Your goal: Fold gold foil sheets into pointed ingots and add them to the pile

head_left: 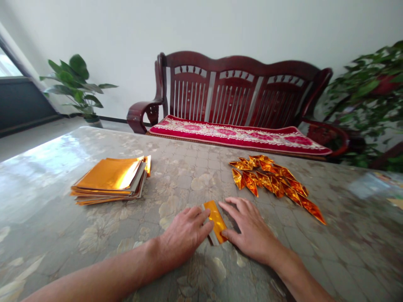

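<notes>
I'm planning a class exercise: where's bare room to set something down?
Free: the table between the foil stack and folded foil pieces, beyond the gold strip; also between stack and left forearm. Crowded: around the strip, where left hand and right hand touch it, and among the folded pieces.

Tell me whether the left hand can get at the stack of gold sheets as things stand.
Probably yes: nothing stands between the left hand and the stack of gold sheets, though its fingers rest on the gold strip.
</notes>
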Action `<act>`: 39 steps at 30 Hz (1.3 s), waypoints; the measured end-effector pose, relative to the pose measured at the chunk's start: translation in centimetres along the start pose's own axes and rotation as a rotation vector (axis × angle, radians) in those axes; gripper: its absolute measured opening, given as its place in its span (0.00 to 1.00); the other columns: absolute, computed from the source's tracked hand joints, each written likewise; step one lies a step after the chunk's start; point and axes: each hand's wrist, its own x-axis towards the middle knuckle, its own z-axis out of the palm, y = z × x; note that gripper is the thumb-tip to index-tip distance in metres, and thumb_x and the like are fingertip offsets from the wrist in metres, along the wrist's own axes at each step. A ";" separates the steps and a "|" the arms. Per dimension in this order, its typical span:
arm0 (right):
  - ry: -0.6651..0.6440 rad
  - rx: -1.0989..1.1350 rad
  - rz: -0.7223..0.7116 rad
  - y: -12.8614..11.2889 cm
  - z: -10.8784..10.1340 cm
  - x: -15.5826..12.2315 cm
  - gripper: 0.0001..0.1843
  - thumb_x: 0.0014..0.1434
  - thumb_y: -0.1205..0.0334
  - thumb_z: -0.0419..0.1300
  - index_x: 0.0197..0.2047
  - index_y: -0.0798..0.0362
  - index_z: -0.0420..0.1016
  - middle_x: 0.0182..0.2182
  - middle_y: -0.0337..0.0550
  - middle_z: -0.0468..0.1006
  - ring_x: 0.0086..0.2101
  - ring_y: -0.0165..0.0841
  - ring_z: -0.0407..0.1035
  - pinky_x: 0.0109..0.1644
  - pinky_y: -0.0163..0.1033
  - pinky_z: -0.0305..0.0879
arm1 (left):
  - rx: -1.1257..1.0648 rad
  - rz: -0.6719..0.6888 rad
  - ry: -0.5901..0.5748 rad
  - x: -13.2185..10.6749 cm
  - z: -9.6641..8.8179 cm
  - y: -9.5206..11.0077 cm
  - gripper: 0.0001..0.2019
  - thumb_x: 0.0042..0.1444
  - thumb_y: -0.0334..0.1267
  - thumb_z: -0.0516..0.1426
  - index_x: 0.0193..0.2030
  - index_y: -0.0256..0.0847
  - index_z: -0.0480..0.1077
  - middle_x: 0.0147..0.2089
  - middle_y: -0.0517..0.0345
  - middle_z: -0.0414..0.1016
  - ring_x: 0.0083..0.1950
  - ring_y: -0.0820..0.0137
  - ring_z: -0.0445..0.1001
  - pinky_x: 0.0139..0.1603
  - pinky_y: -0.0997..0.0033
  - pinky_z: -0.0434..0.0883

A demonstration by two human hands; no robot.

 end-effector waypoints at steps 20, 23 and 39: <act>0.033 0.185 -0.158 0.6 0.5 0.5 0.24 0.61 0.65 0.58 0.60 0.45 0.69 0.58 0.45 0.70 0.59 0.41 0.59 0.66 0.53 0.53 | -0.036 0.002 0.084 -0.1 0.7 -0.8 0.09 0.67 0.32 0.52 0.51 0.41 0.69 0.58 0.52 0.72 0.51 0.60 0.70 0.51 0.57 0.72; 0.063 0.194 -0.173 0.5 0.6 0.4 0.24 0.60 0.69 0.59 0.59 0.46 0.70 0.57 0.44 0.71 0.58 0.40 0.60 0.65 0.52 0.54 | -0.055 0.002 0.098 -0.1 0.8 -1.0 0.10 0.67 0.32 0.51 0.51 0.41 0.69 0.59 0.53 0.71 0.51 0.60 0.70 0.51 0.58 0.72; 0.055 0.195 -0.241 0.4 0.4 0.3 0.22 0.60 0.72 0.56 0.56 0.45 0.74 0.56 0.44 0.72 0.57 0.39 0.62 0.62 0.52 0.58 | -0.088 -0.004 0.128 -0.1 1.2 -1.2 0.10 0.66 0.31 0.52 0.51 0.42 0.70 0.58 0.54 0.72 0.50 0.61 0.70 0.51 0.59 0.71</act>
